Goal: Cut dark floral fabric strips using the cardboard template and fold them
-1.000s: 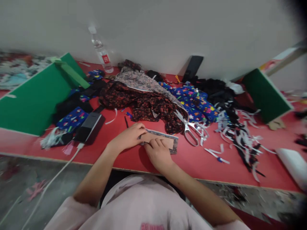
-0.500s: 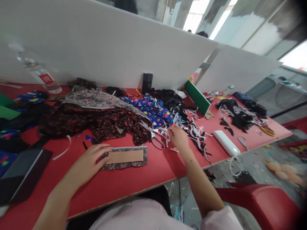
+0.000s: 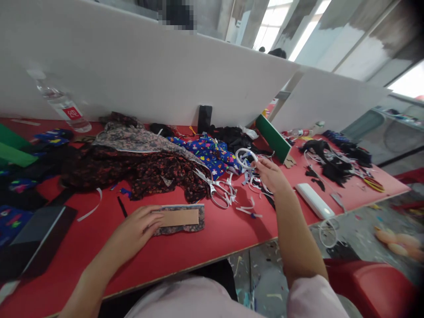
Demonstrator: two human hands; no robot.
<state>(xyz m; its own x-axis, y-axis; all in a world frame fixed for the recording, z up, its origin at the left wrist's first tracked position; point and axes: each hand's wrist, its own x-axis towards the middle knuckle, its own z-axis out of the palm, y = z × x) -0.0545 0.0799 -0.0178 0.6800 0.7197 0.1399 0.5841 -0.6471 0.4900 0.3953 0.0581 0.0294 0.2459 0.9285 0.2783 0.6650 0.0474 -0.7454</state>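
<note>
My right hand (image 3: 270,173) pinches a narrow white tape roll (image 3: 246,159), a thin ring held up above the scraps. My left hand (image 3: 142,225) lies flat with fingers stretched over the left end of a tan cardboard strip (image 3: 182,217). Under that strip is a dark floral fabric piece (image 3: 201,226) with a pale upper edge, somewhat larger than the cardboard. Scissors with white handles (image 3: 219,194) lie between my hands, blades spread and pointing up-left. White and black cut scraps (image 3: 247,207) are strewn beside them.
Dark floral cloth (image 3: 149,172) and blue patterned cloth (image 3: 212,152) are heaped behind my hands. A water bottle (image 3: 66,106) and a phone (image 3: 204,118) stand by the white partition (image 3: 139,66). A white power bank-like block (image 3: 314,201) lies right, near the red table's (image 3: 198,247) front edge.
My right hand has risen from the scraps beside the scissors and moved right, now with the tape roll in it. My left hand still rests on the cardboard, its fingers laid further over it.
</note>
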